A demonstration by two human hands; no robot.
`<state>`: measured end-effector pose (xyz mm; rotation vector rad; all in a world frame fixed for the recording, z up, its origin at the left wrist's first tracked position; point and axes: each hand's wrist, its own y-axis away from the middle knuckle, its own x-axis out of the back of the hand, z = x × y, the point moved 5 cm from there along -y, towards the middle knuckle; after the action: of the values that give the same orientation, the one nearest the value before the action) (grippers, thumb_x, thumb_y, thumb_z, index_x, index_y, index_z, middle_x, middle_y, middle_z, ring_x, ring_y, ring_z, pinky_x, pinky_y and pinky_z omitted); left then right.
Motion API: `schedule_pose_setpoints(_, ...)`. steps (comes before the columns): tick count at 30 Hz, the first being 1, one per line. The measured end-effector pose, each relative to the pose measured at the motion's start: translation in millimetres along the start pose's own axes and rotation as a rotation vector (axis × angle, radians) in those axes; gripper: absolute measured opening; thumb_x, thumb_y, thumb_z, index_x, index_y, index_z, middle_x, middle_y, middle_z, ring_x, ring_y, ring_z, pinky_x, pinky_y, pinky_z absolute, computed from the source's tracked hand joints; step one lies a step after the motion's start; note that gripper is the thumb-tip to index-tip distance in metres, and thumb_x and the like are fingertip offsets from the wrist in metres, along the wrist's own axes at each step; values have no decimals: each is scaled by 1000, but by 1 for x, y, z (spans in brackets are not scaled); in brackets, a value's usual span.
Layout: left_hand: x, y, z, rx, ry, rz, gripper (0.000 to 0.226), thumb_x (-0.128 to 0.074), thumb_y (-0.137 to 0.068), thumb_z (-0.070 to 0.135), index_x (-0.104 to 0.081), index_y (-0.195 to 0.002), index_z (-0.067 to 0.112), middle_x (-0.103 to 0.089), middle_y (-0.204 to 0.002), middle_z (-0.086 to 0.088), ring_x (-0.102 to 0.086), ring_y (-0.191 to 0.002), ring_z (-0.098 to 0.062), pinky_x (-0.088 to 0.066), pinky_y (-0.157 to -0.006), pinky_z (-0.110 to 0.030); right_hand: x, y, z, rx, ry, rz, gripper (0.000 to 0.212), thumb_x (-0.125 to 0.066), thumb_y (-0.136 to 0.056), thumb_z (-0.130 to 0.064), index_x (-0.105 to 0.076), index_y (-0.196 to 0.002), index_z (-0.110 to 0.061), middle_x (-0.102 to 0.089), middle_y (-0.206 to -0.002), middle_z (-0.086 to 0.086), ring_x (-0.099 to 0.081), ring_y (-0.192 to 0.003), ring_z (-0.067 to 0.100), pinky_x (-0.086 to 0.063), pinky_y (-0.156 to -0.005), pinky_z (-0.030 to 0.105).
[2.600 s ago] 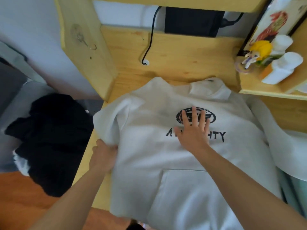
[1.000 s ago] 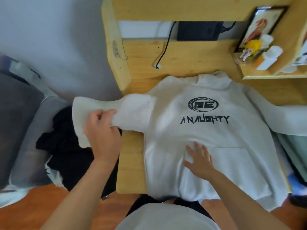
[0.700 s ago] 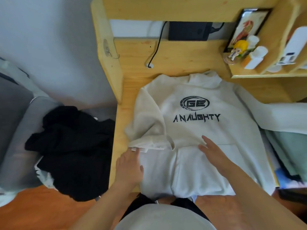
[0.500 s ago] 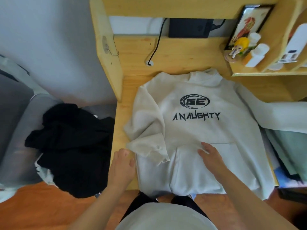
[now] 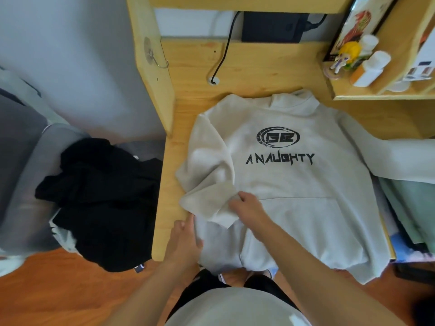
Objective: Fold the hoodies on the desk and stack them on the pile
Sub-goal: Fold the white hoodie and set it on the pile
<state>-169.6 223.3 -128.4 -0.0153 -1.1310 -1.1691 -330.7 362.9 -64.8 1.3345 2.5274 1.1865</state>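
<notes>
A cream hoodie point(image 5: 296, 184) with a black printed logo lies face up on the wooden desk point(image 5: 259, 74). Its left sleeve point(image 5: 209, 184) is folded in over the body, the cuff lying near the pocket. My right hand point(image 5: 247, 208) pinches the sleeve's cuff end. My left hand point(image 5: 184, 241) rests with fingers fairly straight on the hoodie's lower left edge at the desk's front. The hoodie's right sleeve point(image 5: 400, 158) stretches out off to the right.
A heap of black clothes point(image 5: 101, 201) lies on a grey chair left of the desk. A shelf point(image 5: 381, 96) at the back right holds white bottles and a figurine. A black cable point(image 5: 223, 50) runs down the back panel. Green fabric point(image 5: 414, 208) lies at the right edge.
The left sleeve was lifted out to the left, then folded over the body. My right hand moved from the pocket to the cuff; my left hand let go and dropped to the hem.
</notes>
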Motion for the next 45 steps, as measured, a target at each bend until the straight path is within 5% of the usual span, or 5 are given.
schedule_pose_setpoints(8,1,-3,17,-61,-269,9,63,-45,-99,30,-20,-157,36,-35,-119,-2,-46,-103,-19,-52,-82,-35,232,38,69,-336,309,660,34,-55,-89,-20,-60,-123,-16,-58,-120,20,-57,-103,39,-47,-79,43)
schedule_pose_setpoints(24,56,-130,85,-210,-579,323,29,-57,-94,27,-52,-117,10,-55,-95,-11,-57,-80,-33,-40,-55,-37,200,12,127,-341,500,482,70,-57,-92,-24,-28,-155,-26,-23,-157,8,-25,-140,37,-35,-109,52)
schedule_pose_setpoints(30,130,-175,38,217,-423,395,27,-46,-101,20,-51,-123,4,-61,-121,-24,-62,-111,-47,-41,-77,-45,140,-2,118,-36,915,105,82,-56,-98,-45,-5,-161,-32,8,-167,4,2,-152,32,-15,-124,42)
schedule_pose_setpoints(36,117,-129,35,-75,-549,390,69,-65,-89,29,-36,-149,13,-40,-138,-25,-41,-121,-48,-41,-95,-58,141,-23,96,-133,472,452,85,-66,-90,-44,-21,-158,-20,-18,-163,11,-18,-147,33,-20,-121,47)
schedule_pose_setpoints(45,62,-16,99,239,961,-513,57,-64,-95,55,-46,-143,29,-68,-130,-5,-68,-115,-25,-50,-107,-49,63,18,-42,104,271,1,7,-60,-86,-19,-58,-88,-13,-61,-85,8,-60,-77,23,-56,-61,45)
